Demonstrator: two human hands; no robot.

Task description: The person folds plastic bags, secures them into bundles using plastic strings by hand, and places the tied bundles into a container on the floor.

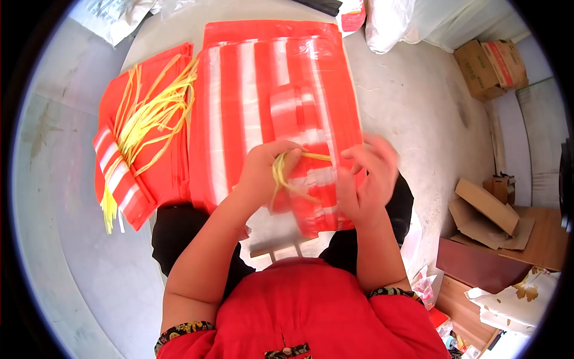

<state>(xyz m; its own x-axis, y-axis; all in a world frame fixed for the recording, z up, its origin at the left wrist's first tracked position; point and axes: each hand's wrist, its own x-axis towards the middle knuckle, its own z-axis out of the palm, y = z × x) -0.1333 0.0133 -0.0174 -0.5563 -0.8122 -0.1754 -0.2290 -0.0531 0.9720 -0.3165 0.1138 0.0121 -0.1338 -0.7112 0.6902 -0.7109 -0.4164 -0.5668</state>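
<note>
Pinching thin yellow plastic strands (pixel 278 170), the left hand (pixel 263 169) apparently steadies them over a slim red-and-white plastic bundle (pixel 294 113), the blurred right hand (pixel 372 178) holding its fingers apart.

Single view, head-worn. Lens sits above the wearer's red shirt (pixel 299 311), facing forward and steeply down. Shirt front nearest the lens, filling bottom centre of frame; forearms run up and away from it. Left hand (pixel 267 170) and right hand (pixel 369 175) at close range, around mid-height, over the near side of the table (pixel 160 31). Table's far edge high in frame. Wide lens: dark curved border, bowed lines at the sides. Beyond table's right edge, coverage reaches floor (pixel 427 102) and cardboard boxes (pixel 491 69), farther off.
</note>
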